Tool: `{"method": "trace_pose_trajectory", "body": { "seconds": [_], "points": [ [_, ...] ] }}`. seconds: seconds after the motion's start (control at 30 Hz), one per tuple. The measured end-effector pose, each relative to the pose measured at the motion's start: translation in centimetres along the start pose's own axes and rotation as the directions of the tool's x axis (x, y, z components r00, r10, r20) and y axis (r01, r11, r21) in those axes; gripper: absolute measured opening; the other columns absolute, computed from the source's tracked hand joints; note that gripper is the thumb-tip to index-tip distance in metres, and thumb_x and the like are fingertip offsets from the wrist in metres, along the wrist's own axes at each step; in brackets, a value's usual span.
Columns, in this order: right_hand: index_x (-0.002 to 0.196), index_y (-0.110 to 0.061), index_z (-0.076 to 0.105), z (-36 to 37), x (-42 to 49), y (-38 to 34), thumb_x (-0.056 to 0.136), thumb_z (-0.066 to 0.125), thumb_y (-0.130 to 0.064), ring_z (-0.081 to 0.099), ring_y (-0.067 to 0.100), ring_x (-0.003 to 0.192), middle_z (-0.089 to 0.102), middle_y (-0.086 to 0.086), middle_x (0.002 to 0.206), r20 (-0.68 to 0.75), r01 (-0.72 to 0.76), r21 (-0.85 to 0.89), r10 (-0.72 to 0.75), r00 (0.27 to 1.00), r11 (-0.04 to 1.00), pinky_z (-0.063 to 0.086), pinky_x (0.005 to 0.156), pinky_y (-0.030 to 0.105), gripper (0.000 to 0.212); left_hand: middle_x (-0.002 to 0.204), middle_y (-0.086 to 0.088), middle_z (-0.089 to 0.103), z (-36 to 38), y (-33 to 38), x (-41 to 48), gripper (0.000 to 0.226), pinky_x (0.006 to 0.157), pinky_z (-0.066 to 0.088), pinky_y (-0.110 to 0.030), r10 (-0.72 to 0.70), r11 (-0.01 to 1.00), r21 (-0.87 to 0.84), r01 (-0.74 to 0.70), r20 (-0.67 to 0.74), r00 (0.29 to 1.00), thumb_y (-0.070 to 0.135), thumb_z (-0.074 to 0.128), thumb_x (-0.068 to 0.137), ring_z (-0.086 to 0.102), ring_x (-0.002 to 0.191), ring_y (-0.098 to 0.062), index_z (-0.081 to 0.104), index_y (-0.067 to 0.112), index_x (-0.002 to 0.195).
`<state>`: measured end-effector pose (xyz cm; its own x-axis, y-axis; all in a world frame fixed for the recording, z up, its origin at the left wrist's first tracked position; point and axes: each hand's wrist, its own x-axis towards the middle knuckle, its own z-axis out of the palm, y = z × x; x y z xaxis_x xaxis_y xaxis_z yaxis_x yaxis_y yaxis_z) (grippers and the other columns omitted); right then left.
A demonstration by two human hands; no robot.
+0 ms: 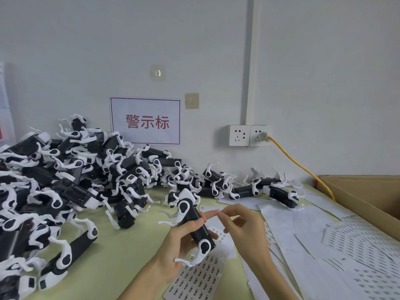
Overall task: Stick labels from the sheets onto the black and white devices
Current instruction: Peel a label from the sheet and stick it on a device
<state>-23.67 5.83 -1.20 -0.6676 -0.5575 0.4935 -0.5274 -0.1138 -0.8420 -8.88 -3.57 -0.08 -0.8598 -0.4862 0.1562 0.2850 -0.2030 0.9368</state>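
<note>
Centre of frame: my left hand [181,240] wraps its fingers round one black and white device [192,217], holding it tilted above the counter [121,245] so that its upper side is open to my right hand [242,226]. The right fingers [229,211] pinch together at the left index tip, I judge on a label, though it is too small to make out. The label sheet [194,278] lies directly beneath, within easy reach. The pile [65,169] at left is probably unlabelled stock; spare sheets [357,245] fan out at lower right.

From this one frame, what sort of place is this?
Likely a small factory labelling bench: a heap of identical black and white devices against the wall, printed label sheets spread across the table, and a left hand gripping one device.
</note>
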Motion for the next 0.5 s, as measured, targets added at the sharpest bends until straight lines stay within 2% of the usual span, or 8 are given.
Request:
{"method": "trace_pose_trajectory", "body": {
  "seconds": [0.07, 0.2, 0.33, 0.4, 0.5],
  "points": [
    [0.081, -0.028, 0.074, 0.0, 0.0, -0.1, 0.088, 0.079, -0.025, 0.068, 0.016, 0.063, 0.074, -0.014, 0.082, 0.0, 0.0, 0.002, 0.0, 1.0, 1.0, 0.049, 0.057, 0.021, 0.009, 0.136, -0.011, 0.067, 0.1, 0.1, -0.1, 0.028, 0.083, 0.054, -0.031, 0.011, 1.0, -0.006, -0.011, 0.006, 1.0, 0.043, 0.084, 0.069, 0.067, 0.094, -0.026, 0.079, 0.028, 0.091],
    [0.08, -0.03, 0.073, 0.0, -0.2, -0.2, 0.089, 0.079, -0.024, 0.065, 0.018, 0.063, 0.072, -0.016, 0.08, -0.009, 0.01, -0.017, -0.01, 1.0, 1.0, 0.046, 0.056, 0.019, 0.012, 0.135, -0.027, 0.06, -0.3, -0.2, 0.0, 0.041, 0.091, 0.052, -0.036, 0.014, 0.999, 0.037, -0.014, 0.012, 1.0, 0.05, 0.089, 0.063, 0.067, 0.094, -0.025, 0.081, 0.028, 0.097],
    [0.078, -0.028, 0.071, 0.1, -0.1, -0.1, 0.089, 0.078, -0.021, 0.06, 0.013, 0.057, 0.07, -0.016, 0.076, 0.004, 0.043, -0.042, -0.043, 0.999, 0.998, 0.043, 0.053, 0.018, 0.015, 0.128, -0.025, 0.066, -0.7, -0.4, 0.3, 0.03, 0.095, 0.049, -0.038, -0.009, 0.999, 0.034, 0.009, 0.006, 1.0, 0.042, 0.079, 0.072, 0.066, 0.093, -0.025, 0.081, 0.028, 0.098],
    [0.076, -0.027, 0.071, 0.1, -0.2, 0.0, 0.089, 0.077, -0.018, 0.053, 0.008, 0.052, 0.067, -0.018, 0.07, 0.017, 0.075, -0.072, -0.074, 0.997, 0.995, 0.038, 0.052, 0.016, 0.017, 0.117, -0.017, 0.07, -0.5, -0.6, 0.4, 0.036, 0.091, 0.053, -0.034, 0.006, 0.998, 0.066, -0.002, -0.069, 0.998, 0.041, 0.08, 0.071, 0.068, 0.094, -0.022, 0.08, 0.026, 0.104],
    [0.075, -0.026, 0.068, 0.2, -0.5, -0.2, 0.09, 0.076, -0.015, 0.047, 0.007, 0.048, 0.06, -0.021, 0.06, 0.007, 0.118, -0.078, -0.118, 0.993, 0.99, 0.034, 0.05, 0.013, 0.02, 0.1, -0.005, 0.074, -0.1, -1.1, 0.7, 0.052, 0.076, 0.055, -0.022, 0.014, 0.999, 0.045, -0.003, -0.249, 0.968, 0.034, 0.083, 0.068, 0.072, 0.09, -0.011, 0.075, 0.015, 0.116]
  ]
}}
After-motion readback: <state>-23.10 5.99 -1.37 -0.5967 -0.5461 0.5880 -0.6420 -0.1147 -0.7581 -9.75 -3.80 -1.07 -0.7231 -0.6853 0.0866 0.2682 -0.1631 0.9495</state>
